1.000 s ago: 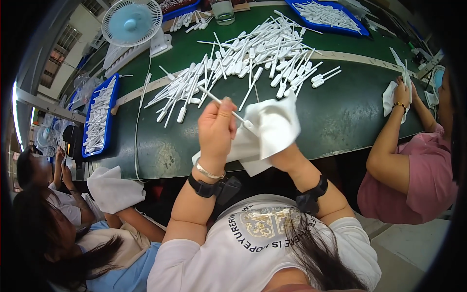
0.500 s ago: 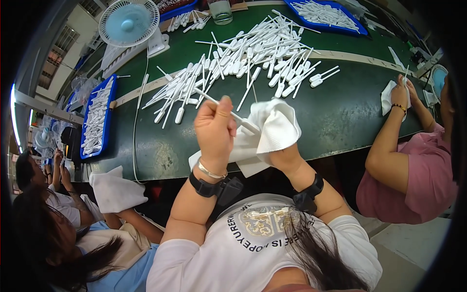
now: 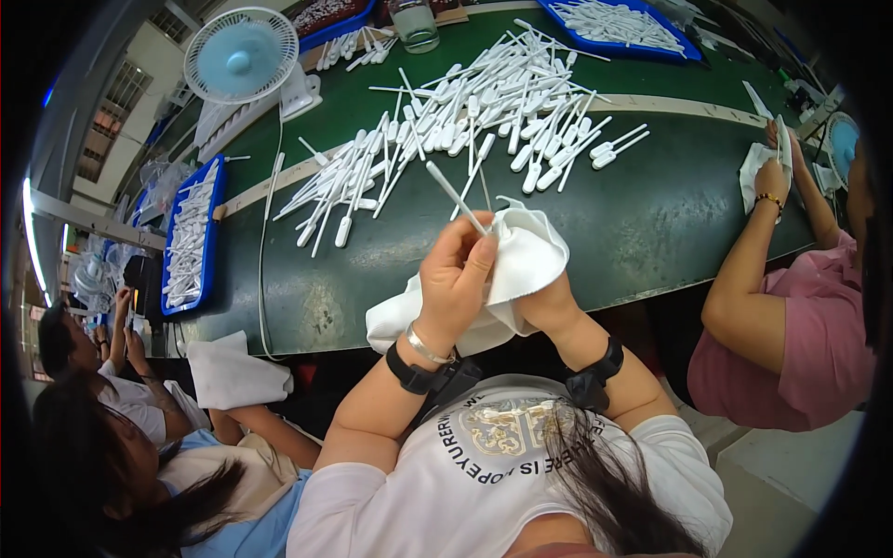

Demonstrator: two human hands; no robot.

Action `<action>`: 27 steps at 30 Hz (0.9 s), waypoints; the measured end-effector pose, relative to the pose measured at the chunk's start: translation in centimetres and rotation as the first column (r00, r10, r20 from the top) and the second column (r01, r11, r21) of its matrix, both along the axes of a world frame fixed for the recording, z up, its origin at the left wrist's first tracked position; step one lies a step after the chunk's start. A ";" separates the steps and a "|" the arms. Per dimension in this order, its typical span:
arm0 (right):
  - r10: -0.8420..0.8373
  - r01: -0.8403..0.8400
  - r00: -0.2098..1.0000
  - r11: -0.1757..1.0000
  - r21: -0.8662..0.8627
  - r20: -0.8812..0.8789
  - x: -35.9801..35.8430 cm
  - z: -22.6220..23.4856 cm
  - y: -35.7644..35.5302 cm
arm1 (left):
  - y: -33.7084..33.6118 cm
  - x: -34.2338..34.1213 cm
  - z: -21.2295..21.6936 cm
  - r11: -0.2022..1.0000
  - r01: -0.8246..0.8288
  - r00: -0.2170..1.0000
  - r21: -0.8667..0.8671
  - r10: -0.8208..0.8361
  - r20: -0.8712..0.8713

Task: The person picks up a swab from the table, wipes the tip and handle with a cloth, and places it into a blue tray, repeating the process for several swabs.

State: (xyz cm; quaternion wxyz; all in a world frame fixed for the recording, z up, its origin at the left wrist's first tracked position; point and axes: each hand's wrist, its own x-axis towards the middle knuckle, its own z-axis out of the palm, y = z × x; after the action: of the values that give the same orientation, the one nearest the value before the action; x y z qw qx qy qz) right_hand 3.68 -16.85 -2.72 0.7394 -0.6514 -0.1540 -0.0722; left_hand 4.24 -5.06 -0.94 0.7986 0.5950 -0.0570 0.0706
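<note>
Between the thumb and fingers of my left hand (image 3: 458,277) is a slim white stick (image 3: 453,194), tilted up and to the left. Its lower end disappears at the folds of a white cloth (image 3: 532,256). My right hand (image 3: 551,305) is closed on this cloth, its fingers mostly covered by it. Part of the cloth hangs down behind my left wrist. Beyond my hands lies a large loose pile of white sticks (image 3: 456,121), each with a thin shaft and a wider oblong head.
Blue trays of similar sticks stand on the green table (image 3: 651,214): one tray (image 3: 216,191) at left, another (image 3: 693,54) far right. A fan (image 3: 240,63), its cable (image 3: 260,270) and a glass jar (image 3: 415,26) are there too. Co-workers sit either side; the right one's hand (image 3: 772,181) holds cloth.
My left hand has moved right and down to the cloth, and the stick in it now stands steeper. The right-hand co-worker's hands have shifted slightly.
</note>
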 end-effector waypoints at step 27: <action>0.345 -0.295 0.935 0.884 0.363 -0.081 -0.6 -1.0 -5.5 | -19.9 34.5 3.4 0.464 0.571 0.808 0.677 -0.463 -0.364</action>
State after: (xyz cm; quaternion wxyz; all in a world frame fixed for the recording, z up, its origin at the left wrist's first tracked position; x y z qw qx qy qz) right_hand 3.10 -22.32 -3.73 0.8527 -0.4808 -0.1912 0.0721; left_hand 38.78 -24.93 2.44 0.4567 0.8301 -0.2072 -0.2437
